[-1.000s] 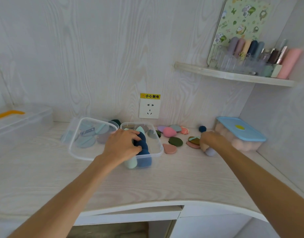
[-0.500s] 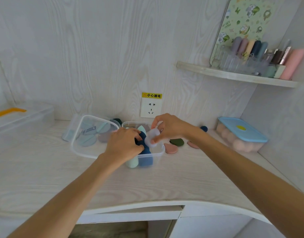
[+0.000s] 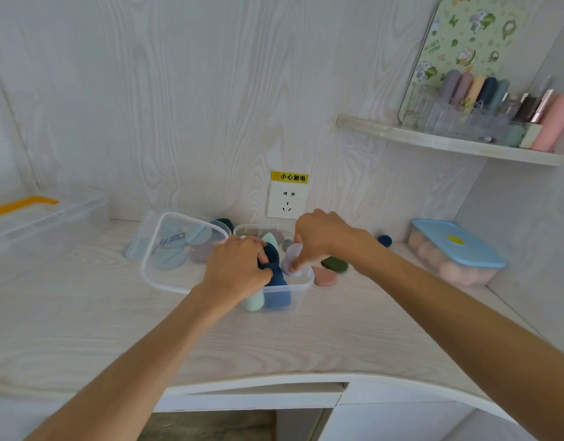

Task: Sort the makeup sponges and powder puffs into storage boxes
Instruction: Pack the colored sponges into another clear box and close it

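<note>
A clear storage box (image 3: 301, 289) stands mid-desk with dark blue (image 3: 275, 291) and mint (image 3: 253, 302) sponges inside. My left hand (image 3: 236, 268) reaches into it and grips the dark blue sponges. My right hand (image 3: 322, 240) holds a pale lilac sponge (image 3: 291, 261) at the box's right side, a fingertip pressing on it. A clear lid (image 3: 166, 249) leans beside the box, over several flat puffs. A dark green puff (image 3: 335, 264) and a pink puff (image 3: 325, 276) lie on the desk to the right.
A blue-lidded box (image 3: 455, 246) of peach sponges stands at the right wall, a dark blue ball (image 3: 384, 240) near it. A clear bin with an orange handle (image 3: 45, 214) sits at far left. A wall socket (image 3: 287, 202) and a shelf (image 3: 449, 143) are above.
My right hand came from the loose puffs on the right, carrying the lilac sponge to the box, and now pushes it lower into the box. My left hand stayed in the box.
</note>
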Demonstrator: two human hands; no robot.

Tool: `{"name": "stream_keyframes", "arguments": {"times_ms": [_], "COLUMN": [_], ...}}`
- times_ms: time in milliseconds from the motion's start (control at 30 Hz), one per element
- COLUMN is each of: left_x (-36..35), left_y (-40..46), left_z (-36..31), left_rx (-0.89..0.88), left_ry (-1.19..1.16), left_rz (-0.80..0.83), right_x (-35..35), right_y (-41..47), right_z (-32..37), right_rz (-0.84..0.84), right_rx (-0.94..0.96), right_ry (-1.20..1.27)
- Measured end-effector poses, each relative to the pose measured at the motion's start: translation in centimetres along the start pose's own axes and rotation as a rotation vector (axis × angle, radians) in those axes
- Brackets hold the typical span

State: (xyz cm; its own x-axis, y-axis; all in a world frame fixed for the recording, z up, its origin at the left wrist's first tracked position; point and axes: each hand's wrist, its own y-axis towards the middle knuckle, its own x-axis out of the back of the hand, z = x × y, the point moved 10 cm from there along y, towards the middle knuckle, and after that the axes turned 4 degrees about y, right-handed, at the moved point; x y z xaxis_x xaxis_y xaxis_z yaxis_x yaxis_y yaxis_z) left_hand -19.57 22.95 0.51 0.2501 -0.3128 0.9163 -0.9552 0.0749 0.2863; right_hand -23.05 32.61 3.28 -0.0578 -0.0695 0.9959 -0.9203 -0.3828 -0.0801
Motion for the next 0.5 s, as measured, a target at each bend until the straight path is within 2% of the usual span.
{"name": "stream_keyframes", "arguments": {"times_ms": [133,300,500], "left_x": [-0.2,-0.4,-0.5], "left_y": [0.0,0.1,0.2], "left_z": [0.2,0.2,0.0], "left_rx": [0.007,0.007,-0.003], "left_ry": [-0.006,-0.009,-0.021], "left_rz": [0.018,0.023,0.027], "right_x": [-1.7,-2.4,-4.2], "right_y": [0.5,0.6,0.6], "right_z": [-0.4,-0.5,0.8], "right_rz": [0.136,0.089,0.104], "right_rx": [-0.025,-0.055,-0.087], "right_ry": [0.041,0.058,-0.109]}}
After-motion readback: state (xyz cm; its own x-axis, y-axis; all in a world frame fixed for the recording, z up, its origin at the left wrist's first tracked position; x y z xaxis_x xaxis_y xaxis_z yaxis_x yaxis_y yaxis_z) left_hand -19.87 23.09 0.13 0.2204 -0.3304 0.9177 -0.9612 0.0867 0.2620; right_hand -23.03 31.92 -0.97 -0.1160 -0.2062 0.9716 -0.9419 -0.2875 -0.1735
